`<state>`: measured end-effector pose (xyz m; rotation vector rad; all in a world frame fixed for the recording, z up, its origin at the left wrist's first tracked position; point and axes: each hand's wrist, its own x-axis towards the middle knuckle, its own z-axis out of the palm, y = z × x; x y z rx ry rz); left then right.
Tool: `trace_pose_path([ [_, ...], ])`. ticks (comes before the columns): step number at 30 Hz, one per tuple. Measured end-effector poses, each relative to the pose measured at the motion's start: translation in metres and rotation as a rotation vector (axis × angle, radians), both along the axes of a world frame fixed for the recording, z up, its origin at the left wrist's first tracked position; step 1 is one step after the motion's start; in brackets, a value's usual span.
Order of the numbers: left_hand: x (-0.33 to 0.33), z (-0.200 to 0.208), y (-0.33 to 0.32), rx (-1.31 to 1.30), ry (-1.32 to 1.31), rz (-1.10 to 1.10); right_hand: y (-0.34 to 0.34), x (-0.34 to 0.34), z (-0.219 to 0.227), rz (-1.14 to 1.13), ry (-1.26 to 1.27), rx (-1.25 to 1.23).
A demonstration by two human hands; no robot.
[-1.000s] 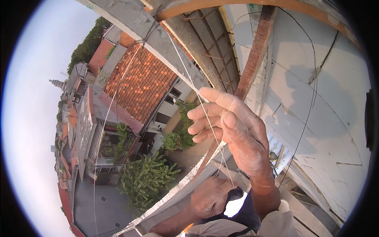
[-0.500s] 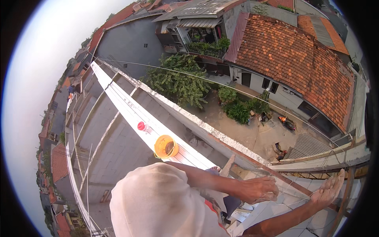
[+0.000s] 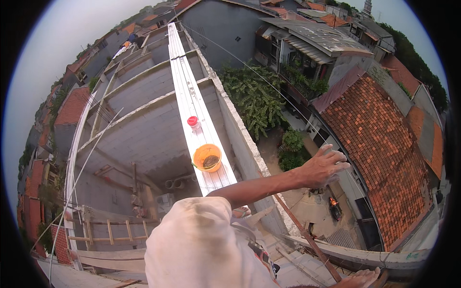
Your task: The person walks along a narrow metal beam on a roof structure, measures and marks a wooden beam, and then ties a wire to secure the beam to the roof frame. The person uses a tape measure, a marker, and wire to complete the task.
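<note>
My left hand (image 3: 326, 165) reaches out to the right above the courtyard, its fingers bent and apart, with pale dust on the tips. I make out nothing in its grasp. Low at the right edge my right hand (image 3: 360, 278) lies with fingers stretched, close to a wooden piece; most of that arm is hidden. A yellow-orange bucket (image 3: 200, 155) with dark material inside stands on long white metal channels (image 3: 211, 181). Just beyond it, also on the channels, is a clear container with a red lid (image 3: 192, 120).
I am high on an unroofed building. A rough-topped block wall (image 3: 242, 137) runs along the channels, with concrete beams (image 3: 144, 108) left of them. A thin wire (image 3: 259, 74) crosses above the courtyard. Timber framing (image 3: 110, 233) lies lower left. A tiled roof (image 3: 370, 153) is at right.
The view has swung, so the bucket and channels appear more upright and further right. My left hand has risen outward, away from my right hand, and its fingers have spread.
</note>
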<state>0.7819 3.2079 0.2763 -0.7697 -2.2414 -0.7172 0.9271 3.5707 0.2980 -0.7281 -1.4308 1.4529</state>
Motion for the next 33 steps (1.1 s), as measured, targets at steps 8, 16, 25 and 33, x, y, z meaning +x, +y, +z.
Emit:
trace_pose_path([
  [8,-0.022,0.018,0.002,0.096,0.155,-0.110,0.000,0.008,0.000,-0.008,-0.004,0.043],
  [16,-0.039,0.012,0.033,0.157,-0.012,-0.347,-0.005,0.023,-0.009,-0.023,-0.028,0.072],
  [25,-0.044,0.011,0.088,0.168,-0.145,-0.476,-0.003,0.060,-0.012,-0.090,-0.086,0.155],
  [33,-0.035,0.025,0.098,0.121,-0.203,-0.411,-0.025,0.053,-0.006,0.084,0.036,0.156],
])
